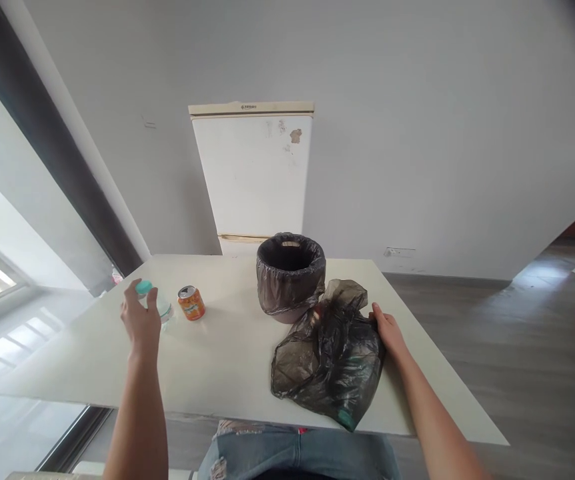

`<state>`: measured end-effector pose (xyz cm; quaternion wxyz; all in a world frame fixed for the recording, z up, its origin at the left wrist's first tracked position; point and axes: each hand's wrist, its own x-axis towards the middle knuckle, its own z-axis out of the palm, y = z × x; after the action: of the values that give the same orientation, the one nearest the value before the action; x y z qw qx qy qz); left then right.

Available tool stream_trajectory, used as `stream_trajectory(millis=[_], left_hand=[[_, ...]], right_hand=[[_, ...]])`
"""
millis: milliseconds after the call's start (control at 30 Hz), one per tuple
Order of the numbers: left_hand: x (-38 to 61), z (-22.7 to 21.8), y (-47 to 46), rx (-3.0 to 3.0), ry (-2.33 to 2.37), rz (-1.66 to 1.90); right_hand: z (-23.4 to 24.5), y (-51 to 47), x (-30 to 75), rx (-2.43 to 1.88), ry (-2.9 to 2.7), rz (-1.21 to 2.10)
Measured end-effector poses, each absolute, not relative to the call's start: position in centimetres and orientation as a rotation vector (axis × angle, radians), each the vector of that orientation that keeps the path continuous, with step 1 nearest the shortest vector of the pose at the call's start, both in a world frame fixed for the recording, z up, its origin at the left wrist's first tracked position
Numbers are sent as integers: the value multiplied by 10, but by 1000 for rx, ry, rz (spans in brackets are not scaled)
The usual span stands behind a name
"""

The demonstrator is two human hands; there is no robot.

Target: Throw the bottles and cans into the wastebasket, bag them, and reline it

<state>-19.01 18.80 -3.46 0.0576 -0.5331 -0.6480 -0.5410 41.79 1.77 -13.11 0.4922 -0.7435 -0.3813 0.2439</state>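
Note:
My left hand [140,313] is at the left of the table, its thumb and fingers curved apart on either side of the green cap [143,287] of a clear plastic bottle [165,311]. The bottle seems to stand upright, partly hidden by the hand. Just right of it an orange drink can [192,305] stands on the table. My right hand [387,330] grips the right edge of a dark, see-through plastic bag [342,353]. Inside that bag, a green-capped bottle [346,419] shows faintly near the front corner.
A small bin lined with a black bag [291,277] stands behind the plastic bag, touching or nearly touching it. The pale table [217,373] ends close to my legs. Beyond its far edge is a white fridge [255,173] against a grey wall [417,133].

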Motion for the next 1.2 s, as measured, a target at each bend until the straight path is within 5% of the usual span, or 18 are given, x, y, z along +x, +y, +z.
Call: stream_trajectory(millis=[200, 667, 1200], left_hand=[[-191, -55, 193, -1603, -2113, -1754], [-199, -101, 211, -1629, -2593, -1230], [-200, -107, 207, -1670, -2600, -1288]], right_hand=[[-130, 18, 418, -1814, -947, 588], [-129, 19, 417, -1850, -954, 557], [-129, 17, 420, -1871, -876, 572]])
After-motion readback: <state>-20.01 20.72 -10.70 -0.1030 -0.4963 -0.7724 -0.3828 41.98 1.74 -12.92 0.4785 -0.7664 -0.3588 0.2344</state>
